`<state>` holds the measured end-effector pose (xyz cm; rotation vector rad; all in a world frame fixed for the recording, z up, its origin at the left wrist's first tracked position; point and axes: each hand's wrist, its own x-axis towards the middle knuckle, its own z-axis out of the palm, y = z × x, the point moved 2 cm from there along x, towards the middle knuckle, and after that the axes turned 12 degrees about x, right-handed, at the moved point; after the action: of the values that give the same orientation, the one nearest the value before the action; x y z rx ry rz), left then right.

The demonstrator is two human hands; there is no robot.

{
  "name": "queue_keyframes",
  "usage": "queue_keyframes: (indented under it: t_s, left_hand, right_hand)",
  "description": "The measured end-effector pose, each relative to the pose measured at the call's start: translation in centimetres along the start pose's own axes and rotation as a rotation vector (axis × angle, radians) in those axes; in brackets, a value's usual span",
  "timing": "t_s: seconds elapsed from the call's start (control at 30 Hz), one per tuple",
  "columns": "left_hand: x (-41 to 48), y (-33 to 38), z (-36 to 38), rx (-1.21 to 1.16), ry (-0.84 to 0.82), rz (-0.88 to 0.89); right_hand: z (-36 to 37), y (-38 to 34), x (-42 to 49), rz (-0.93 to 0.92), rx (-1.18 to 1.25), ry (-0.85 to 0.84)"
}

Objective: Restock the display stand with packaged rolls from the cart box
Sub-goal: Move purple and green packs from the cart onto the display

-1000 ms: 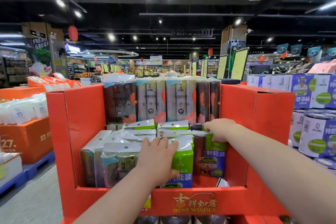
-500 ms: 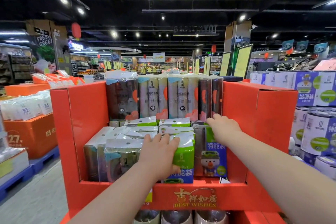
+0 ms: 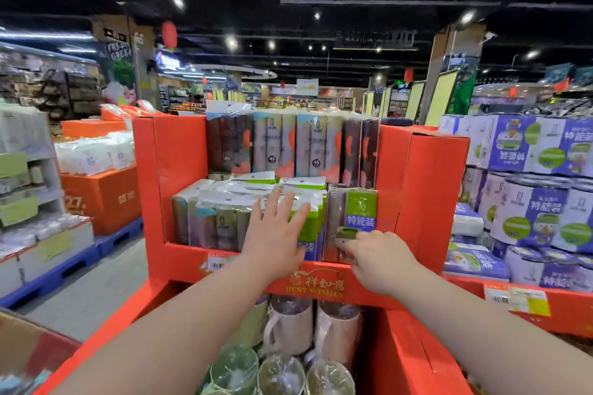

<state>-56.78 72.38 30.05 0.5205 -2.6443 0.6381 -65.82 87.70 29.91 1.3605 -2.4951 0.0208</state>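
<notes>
Red display stand (image 3: 173,151); left hand (image 3: 272,240) flat against green pack (image 3: 314,228).

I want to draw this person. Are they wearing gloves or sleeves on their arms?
No gloves: the left hand and right hand are bare. Both forearms are bare too, with no sleeves, watch or bracelets in view.

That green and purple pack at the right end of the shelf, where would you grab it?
By its top edge, from the front and above. The green and purple pack stands upright, a neighbouring pack crowds its left side, and the stand's front lip hides its base.
</notes>
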Motion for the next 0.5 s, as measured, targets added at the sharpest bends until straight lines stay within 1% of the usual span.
queue_keyframes:
  t_s: [0.1, 0.2, 0.27, 0.33, 0.4, 0.5]
  left_hand:
    - [-4.1, 1.2, 0.7, -0.062, -0.039, -0.007]
    - [-8.7, 1.7, 2.4, -0.041, -0.183, 0.025]
    - [-11.7, 1.4, 3.5, -0.024, -0.292, 0.027]
    - [-14.4, 0.5, 4.2, -0.008, -0.368, 0.018]
    - [-17.0, -0.9, 4.6, 0.013, -0.404, 0.002]
    - [-21.1, -3.9, 4.7, 0.013, -0.397, -0.051]
  right_hand:
    - [1.0, -1.7, -2.0, -0.075, 0.051, -0.015]
    - [2.5, -4.1, -3.8, -0.131, 0.081, -0.065]
    - [3.6, -6.0, -4.8, -0.159, 0.094, -0.109]
    - [4.3, -8.0, -5.7, -0.187, 0.097, -0.144]
    - [4.4, -10.5, -6.3, -0.213, 0.094, -0.179]
    - [4.1, -15.2, -6.7, -0.262, 0.093, -0.213]
